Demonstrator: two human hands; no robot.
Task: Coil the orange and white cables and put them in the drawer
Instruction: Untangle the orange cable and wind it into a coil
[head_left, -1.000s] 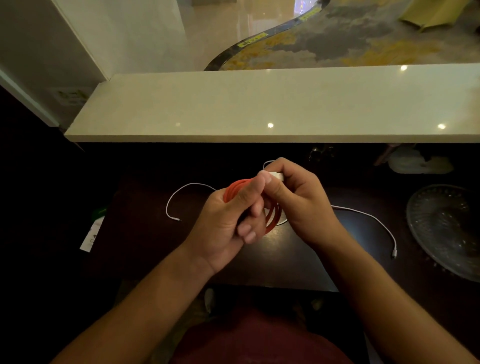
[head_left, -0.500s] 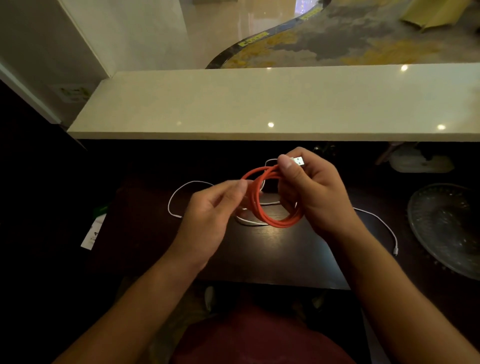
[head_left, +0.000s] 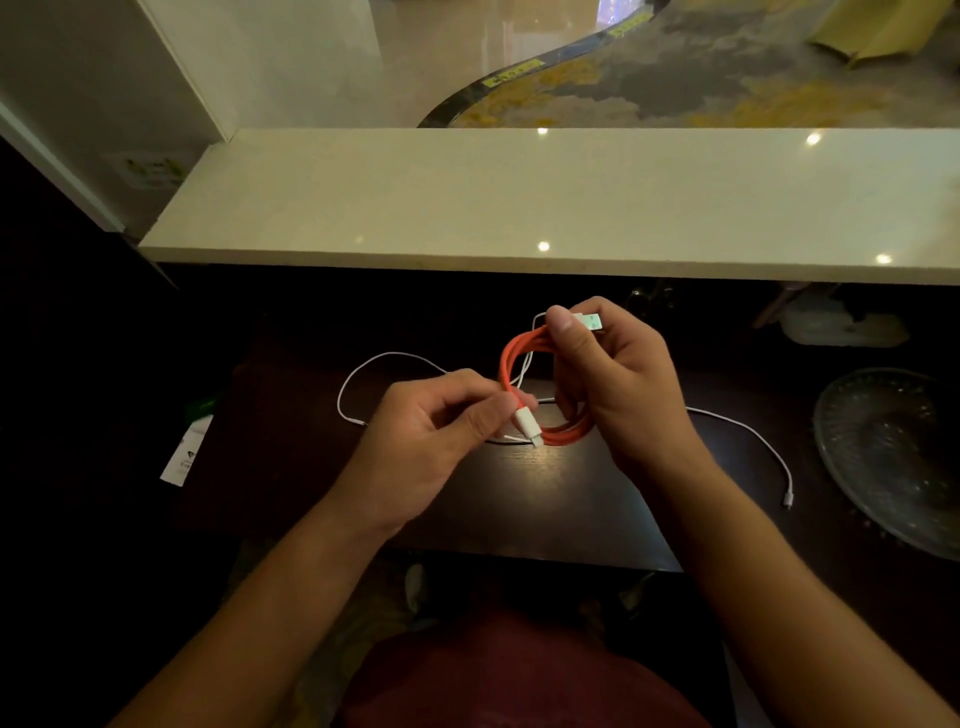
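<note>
The orange cable (head_left: 511, 358) is wound into a small loop held above the dark table (head_left: 571, 509). My right hand (head_left: 618, 384) grips the loop's right side, with the USB plug sticking out above the thumb. My left hand (head_left: 441, 436) pinches the cable's other end by its white connector at the loop's lower left. The white cable (head_left: 748, 431) lies loose on the table behind and beside my hands, one end at the left, the other at the right. No drawer shows.
A pale stone counter (head_left: 519, 208) overhangs the table's far side. A clear glass plate (head_left: 893, 457) sits at the right. A white paper tag (head_left: 184, 457) hangs at the left edge, and a pale object (head_left: 841, 325) rests in shadow at the back right.
My hands have parted: the left let go of the bundled loop and now pinches the white connector end. The right hand keeps the loop, which has opened out wider.
</note>
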